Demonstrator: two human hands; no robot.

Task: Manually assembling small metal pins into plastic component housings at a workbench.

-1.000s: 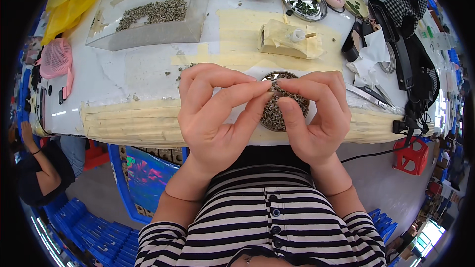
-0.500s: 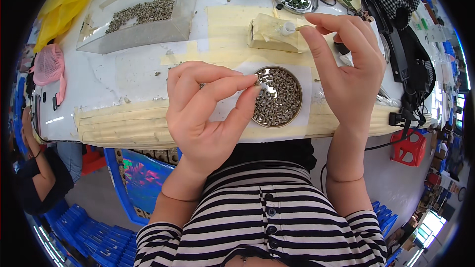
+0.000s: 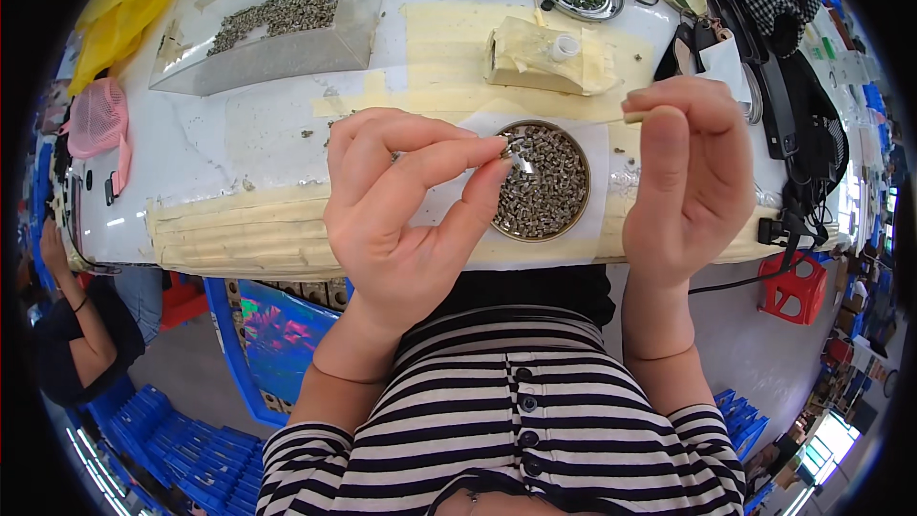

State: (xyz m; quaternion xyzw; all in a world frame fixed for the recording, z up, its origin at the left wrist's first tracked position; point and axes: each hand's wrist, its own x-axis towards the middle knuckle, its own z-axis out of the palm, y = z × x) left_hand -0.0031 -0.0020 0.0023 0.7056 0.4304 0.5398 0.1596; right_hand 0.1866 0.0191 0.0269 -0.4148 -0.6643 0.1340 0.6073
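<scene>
our left hand (image 3: 399, 205) pinches one tiny metal piece (image 3: 505, 150), mostly hidden, at mid-frame by the left rim of the dish (image 3: 589, 177); our right hand (image 3: 693, 182), right of centre and apart from the left, pinches a thin stick (image 3: 630, 118). step in hand, we judge: working a single piece with the stick. next move calls for a steady left pinch and a light touch of the stick's tip. counts: one dish, one stick, one cup (image 3: 565, 48) upper right of centre, one bin (image 3: 277, 65) upper left; loose bits (image 3: 544, 193) in dish and bin, too many to count.
</scene>
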